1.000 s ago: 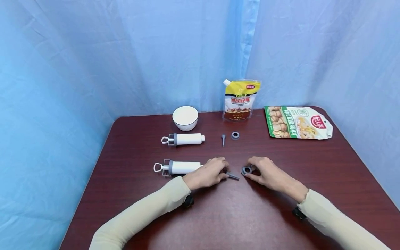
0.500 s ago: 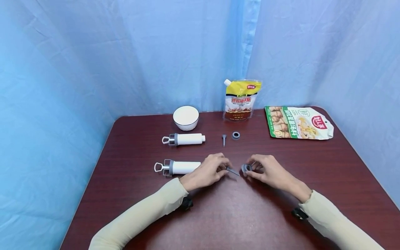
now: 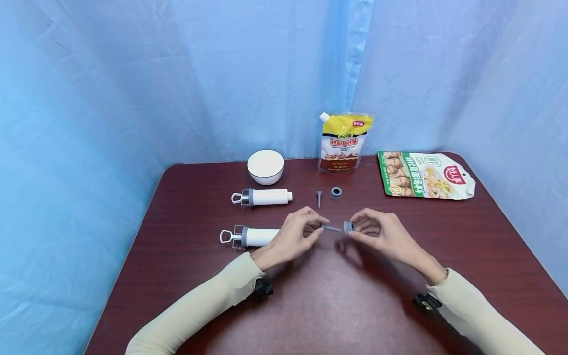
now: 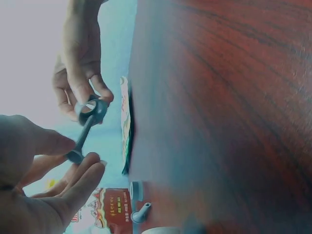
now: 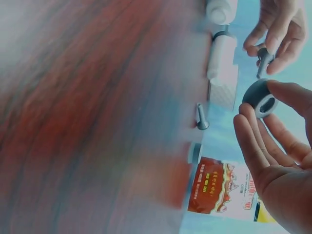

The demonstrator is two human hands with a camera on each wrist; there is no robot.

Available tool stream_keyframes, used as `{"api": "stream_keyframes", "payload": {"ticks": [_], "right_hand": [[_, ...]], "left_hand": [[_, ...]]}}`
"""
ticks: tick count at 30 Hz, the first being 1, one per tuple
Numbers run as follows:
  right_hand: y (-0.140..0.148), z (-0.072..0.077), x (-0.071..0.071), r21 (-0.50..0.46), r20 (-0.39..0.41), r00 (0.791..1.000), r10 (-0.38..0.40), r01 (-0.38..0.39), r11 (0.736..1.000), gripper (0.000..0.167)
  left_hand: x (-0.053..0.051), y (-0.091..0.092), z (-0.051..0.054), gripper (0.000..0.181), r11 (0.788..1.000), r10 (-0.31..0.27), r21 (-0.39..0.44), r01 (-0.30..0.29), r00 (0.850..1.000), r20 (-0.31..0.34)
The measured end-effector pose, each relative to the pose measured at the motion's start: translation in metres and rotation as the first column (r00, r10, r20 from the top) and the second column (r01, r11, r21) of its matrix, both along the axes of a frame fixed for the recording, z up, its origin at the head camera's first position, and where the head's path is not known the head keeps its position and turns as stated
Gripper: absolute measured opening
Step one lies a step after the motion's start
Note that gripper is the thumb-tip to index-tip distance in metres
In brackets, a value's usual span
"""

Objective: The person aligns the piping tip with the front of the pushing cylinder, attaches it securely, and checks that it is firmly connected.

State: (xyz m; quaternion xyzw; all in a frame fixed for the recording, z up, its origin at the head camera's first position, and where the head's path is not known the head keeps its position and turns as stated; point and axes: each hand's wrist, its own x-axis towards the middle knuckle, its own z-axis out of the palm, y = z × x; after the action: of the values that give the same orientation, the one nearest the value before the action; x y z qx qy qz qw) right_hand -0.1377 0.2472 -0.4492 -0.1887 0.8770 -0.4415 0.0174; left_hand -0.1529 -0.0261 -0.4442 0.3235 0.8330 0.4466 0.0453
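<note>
- One skinny grey nozzle is pinched between thumb and fingers of the left hand, held above the bench, thin end aimed at the right hand.
- Right hand's pinching a chunky grey ring by its edge, also up in the air.
- Nozzle tip is just beside that ring, can't tell if they're touching.
- A second nozzle and second ring lie near each other further back.
- Rear syringe and front syringe lie off left, the front one partly behind the left hand.
- White bowl and upright pouch at the back, green-and-white packet lying right.
</note>
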Motion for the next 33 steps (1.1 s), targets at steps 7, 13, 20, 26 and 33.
{"api": "stream_keyframes", "payload": {"ticks": [7, 13, 20, 26, 33], "right_hand": [[-0.006, -0.001, 0.0, -0.149, 0.094, 0.995, 0.031, -0.017, 0.989, 0.029], [-0.013, 0.0, 0.002, -0.219, 0.116, 0.992, 0.049, -0.023, 0.976, 0.029], [-0.022, -0.002, 0.002, -0.254, 0.122, 0.991, 0.053, -0.02, 0.967, 0.029], [-0.026, -0.006, 0.001, -0.268, 0.138, 0.989, 0.043, -0.004, 0.963, 0.029], [-0.031, -0.005, 0.0, -0.288, 0.15, 0.987, 0.06, -0.014, 0.957, 0.029]], "left_hand": [[0.002, -0.002, -0.001, 0.023, 0.993, 0.045, 0.109, -0.054, 0.995, 0.087], [0.002, -0.003, 0.001, 0.019, 0.981, 0.058, 0.175, -0.08, 0.99, 0.128], [0.003, -0.005, 0.002, 0.018, 0.972, 0.067, 0.212, -0.099, 0.986, 0.151], [0.002, -0.006, 0.003, 0.022, 0.954, 0.068, 0.272, -0.126, 0.975, 0.214], [0.001, -0.004, 0.002, 0.021, 0.951, 0.025, 0.295, -0.097, 0.971, 0.237]]}}
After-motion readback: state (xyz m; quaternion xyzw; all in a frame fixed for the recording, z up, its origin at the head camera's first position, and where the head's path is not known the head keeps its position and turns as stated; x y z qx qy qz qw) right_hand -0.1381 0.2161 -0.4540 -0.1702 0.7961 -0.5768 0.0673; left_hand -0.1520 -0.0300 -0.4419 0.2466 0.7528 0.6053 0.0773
